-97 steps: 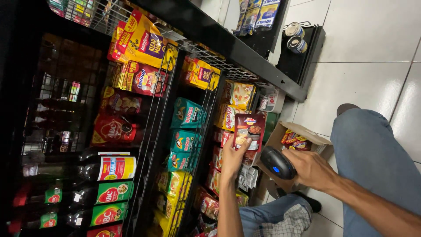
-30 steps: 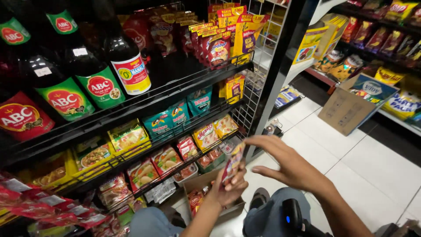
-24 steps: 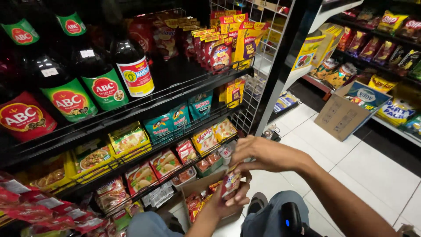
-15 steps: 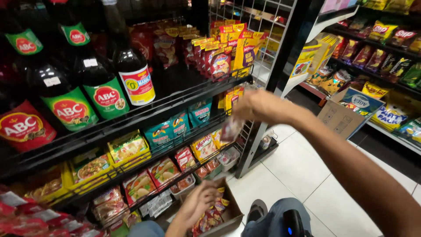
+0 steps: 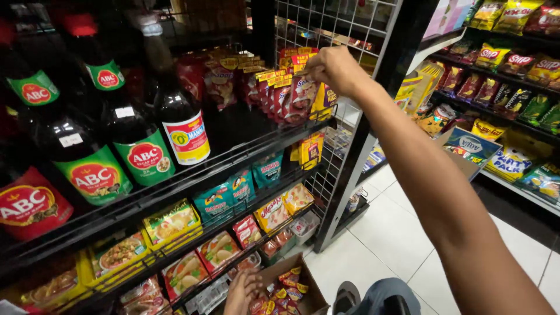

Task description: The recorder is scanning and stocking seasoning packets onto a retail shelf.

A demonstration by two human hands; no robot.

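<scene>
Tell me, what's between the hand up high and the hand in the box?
In the head view, shelves of packets lie between the right hand and the left hand in the cardboard box.

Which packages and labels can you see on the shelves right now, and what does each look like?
Dark sauce bottles: top shelf left, green and red labels.
Red and yellow sachets: top shelf, upright row; right hand pinches one.
Teal packets: middle shelf.
Cardboard box: on the floor, small red packets inside; left hand reaches in.
Snack bags: right-hand shelves, mixed colours.
</scene>
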